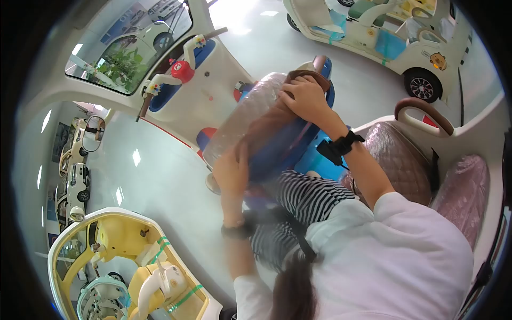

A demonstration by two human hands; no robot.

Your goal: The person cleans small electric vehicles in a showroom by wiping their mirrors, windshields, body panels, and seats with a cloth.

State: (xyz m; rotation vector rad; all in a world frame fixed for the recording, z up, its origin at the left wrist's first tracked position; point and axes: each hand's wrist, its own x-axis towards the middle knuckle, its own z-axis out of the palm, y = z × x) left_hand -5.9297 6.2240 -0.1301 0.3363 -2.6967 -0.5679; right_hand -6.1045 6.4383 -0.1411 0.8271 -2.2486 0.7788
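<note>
A brown padded seat (264, 125), partly covered in clear plastic wrap (240, 122) with a blue shell (282, 152) on the side near me, lies slantwise between my hands. My left hand (232, 173) grips its lower left end, slightly blurred, with the fingertips partly hidden. Up at the far right end, my right hand (306, 98) curls its fingers over the brown padding. Both wrists carry black bands, and a small black device (330, 152) hangs by the right one.
Handlebars with a red centre (182, 71) and a windshield (128, 48) stand ahead. A plastic-wrapped brown seat (397, 160) and a curved armrest (424, 114) are at right. A yellow vehicle (133, 240) is at lower left, and a cream one (368, 37) at upper right.
</note>
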